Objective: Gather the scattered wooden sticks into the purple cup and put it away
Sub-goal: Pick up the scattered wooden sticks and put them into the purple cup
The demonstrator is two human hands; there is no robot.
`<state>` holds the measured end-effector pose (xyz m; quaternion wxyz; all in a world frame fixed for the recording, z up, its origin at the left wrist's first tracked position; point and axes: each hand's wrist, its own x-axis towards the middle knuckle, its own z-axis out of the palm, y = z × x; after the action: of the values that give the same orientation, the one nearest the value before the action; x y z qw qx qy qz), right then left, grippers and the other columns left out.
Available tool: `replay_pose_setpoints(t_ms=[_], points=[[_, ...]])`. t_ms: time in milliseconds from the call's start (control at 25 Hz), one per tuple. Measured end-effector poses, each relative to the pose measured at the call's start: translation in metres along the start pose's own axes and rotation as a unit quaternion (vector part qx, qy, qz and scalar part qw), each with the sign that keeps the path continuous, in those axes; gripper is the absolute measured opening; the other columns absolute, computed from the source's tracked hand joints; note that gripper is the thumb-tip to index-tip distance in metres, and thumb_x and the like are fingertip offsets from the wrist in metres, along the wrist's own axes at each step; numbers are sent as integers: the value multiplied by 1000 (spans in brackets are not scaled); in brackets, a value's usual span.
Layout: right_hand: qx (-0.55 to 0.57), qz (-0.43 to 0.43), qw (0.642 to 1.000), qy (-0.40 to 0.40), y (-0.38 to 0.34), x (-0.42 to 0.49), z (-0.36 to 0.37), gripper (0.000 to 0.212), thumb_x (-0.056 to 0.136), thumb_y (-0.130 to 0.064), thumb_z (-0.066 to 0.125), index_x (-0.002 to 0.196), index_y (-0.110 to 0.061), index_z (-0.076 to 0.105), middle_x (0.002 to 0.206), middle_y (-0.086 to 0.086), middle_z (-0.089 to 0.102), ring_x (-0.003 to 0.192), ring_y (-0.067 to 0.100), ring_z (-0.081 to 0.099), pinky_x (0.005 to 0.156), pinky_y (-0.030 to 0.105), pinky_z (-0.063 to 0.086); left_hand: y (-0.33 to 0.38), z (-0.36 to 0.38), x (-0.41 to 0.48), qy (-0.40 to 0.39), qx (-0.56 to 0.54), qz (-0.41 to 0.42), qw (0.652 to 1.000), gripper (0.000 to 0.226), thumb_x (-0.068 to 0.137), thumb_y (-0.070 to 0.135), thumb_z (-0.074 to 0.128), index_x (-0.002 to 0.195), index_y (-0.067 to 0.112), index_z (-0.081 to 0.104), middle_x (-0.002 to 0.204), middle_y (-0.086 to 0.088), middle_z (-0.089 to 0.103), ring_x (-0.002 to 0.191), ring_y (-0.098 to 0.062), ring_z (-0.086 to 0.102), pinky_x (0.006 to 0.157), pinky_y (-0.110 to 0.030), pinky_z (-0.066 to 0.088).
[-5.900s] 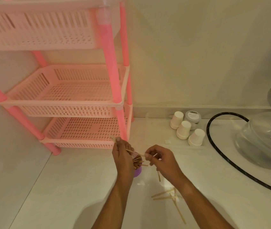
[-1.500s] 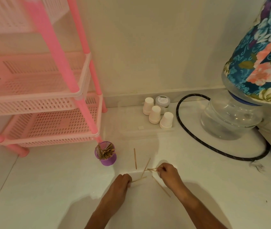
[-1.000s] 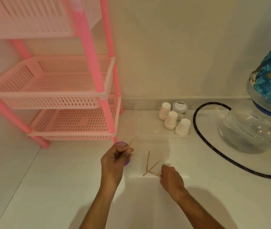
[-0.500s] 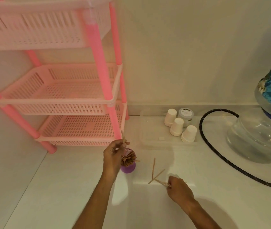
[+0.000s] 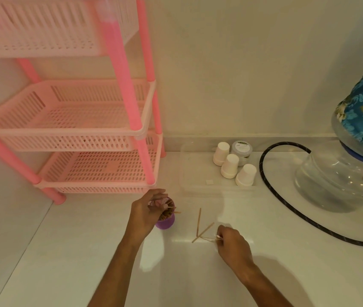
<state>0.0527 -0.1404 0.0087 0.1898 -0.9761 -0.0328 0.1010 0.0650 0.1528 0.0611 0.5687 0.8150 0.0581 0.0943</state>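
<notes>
Your two arms come up from the bottom edge. Both are bare, with no sleeves showing. Your left hand (image 5: 146, 209) and right hand (image 5: 233, 245) are bare too: no gloves, rings, watch or bands.

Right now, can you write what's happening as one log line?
left hand: over round purple plastic cup, dropping sticks | right hand: pinching thin wooden sticks on white floor | step: gathering

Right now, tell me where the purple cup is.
The purple cup stands on the white floor left of centre, under the left hand, just in front of the pink rack.
</notes>
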Motion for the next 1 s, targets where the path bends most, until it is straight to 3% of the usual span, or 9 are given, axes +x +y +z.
replay_pose_setpoints(t_ms=[120, 200, 320, 440, 560, 640, 760, 840, 1000], points=[[-21, -45, 999, 16, 0, 5, -3, 10, 99, -21, 65, 92, -24, 71, 90, -6, 71, 80, 15, 68, 69, 27, 55, 12, 0, -7, 16, 108, 70, 992, 40, 88, 1, 78, 120, 25, 74, 121, 11, 74, 109, -3, 69, 94, -14, 55], [-39, -65, 997, 12, 0, 10, -4, 13, 101, -26, 65, 98, -26, 78, 94, -6, 75, 85, 15, 70, 75, 26, 56, 21, 2, -14, 38, 167, 107, 979, 38, 90, 11, 78, 121, 32, 71, 123, 19, 67, 111, 1, 64, 94, -6, 46], [-59, -89, 994, 16, 3, 14, -7, 14, 100, -33, 70, 102, -30, 83, 97, -8, 78, 90, 14, 70, 80, 26, 55, 32, 12, -36, 109, 194, 178, 959, 24, 94, 23, 71, 115, 34, 67, 116, 35, 55, 105, 6, 58, 83, -1, 42], [-25, -70, 997, 13, 11, 11, -12, 10, 94, -31, 80, 102, -30, 85, 99, -9, 71, 95, 13, 61, 82, 27, 52, 19, 39, -70, 111, 187, 211, 953, 14, 99, 24, 63, 111, 31, 66, 107, 34, 54, 93, 6, 53, 78, -5, 39], [195, -9, 981, 10, 19, 11, -32, 3, 85, -19, 89, 87, -21, 87, 82, -6, 65, 75, 6, 64, 68, 16, 46, -8, 78, -99, 43, 226, 138, 963, 20, 96, 21, 66, 112, 32, 67, 101, 19, 64, 84, 3, 58, 70, -17, 51], [346, 11, 938, 19, 10, 16, -54, 6, 81, -14, 91, 81, -19, 87, 74, 0, 71, 61, 8, 66, 64, 22, 50, -23, 103, -97, 9, 299, 70, 952, 28, 93, 22, 67, 121, 24, 69, 111, 8, 67, 98, -12, 67, 78, -30, 60], [500, -22, 865, 28, -33, 31, -82, 5, 82, -12, 90, 86, -13, 87, 74, 6, 74, 60, 21, 66, 58, 35, 58, -25, 126, -72, -45, 373, 0, 927, 46, 100, 35, 59, 142, 15, 56, 137, -5, 55, 125, -27, 54, 94, -39, 59], [537, -80, 840, 18, -70, 42, -90, 8, 83, -9, 88, 90, -12, 87, 78, 9, 76, 67, 22, 70, 61, 32, 61, -23, 137, -57, -66, 394, -15, 917, 46, 102, 40, 57, 140, 15, 53, 141, -6, 48, 129, -28, 47, 92, -40, 59], [484, -147, 863, 26, -132, 64, -77, 12, 79, -9, 92, 89, -12, 87, 79, -2, 81, 73, 8, 74, 68, 16, 54, -21, 140, -51, -73, 381, -26, 921, 21, 98, 27, 69, 115, 15, 74, 119, -1, 64, 109, -21, 61, 76, -33, 63]])
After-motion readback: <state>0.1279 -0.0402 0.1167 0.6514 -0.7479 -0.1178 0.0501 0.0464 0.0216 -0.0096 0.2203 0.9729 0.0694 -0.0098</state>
